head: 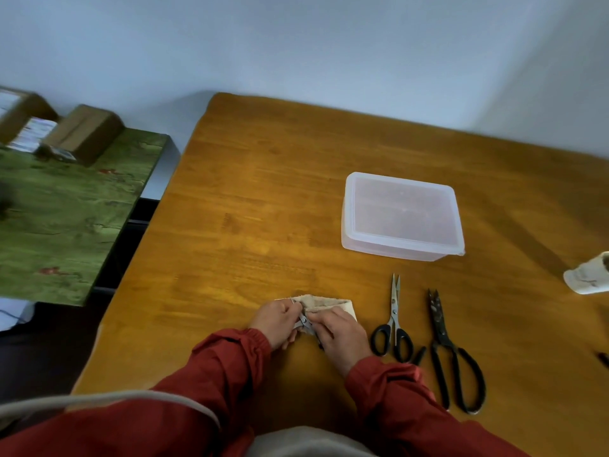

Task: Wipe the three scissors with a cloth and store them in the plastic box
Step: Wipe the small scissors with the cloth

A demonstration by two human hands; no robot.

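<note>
Where your red sleeves [230,364] come in over the near edge of the wooden table [250,199], both hands meet close together on one job. Your left hand [278,319] has its fingers curled over the beige cloth [324,302], bunching it against the blade end of the small scissors [305,324]. Your right hand [342,334] is curled round the handle end, which is mostly hidden under it; only the metal pivot shows in the gap between your hands.

Just right of your right hand lie the other two pairs, side by side, tips pointing away from you: the black-handled scissors [393,324], blades closed, then the dark shears [451,354] — larger, with long loop handles. Neither touches the cloth.

Beyond their tips sits the plastic box [402,216], translucent, its lid on.

At the far right edge a pale paper roll [590,273] lies on its side. Off to your left, apart from the table, a green surface [66,206] carries cardboard boxes [84,133] — blurred.
</note>
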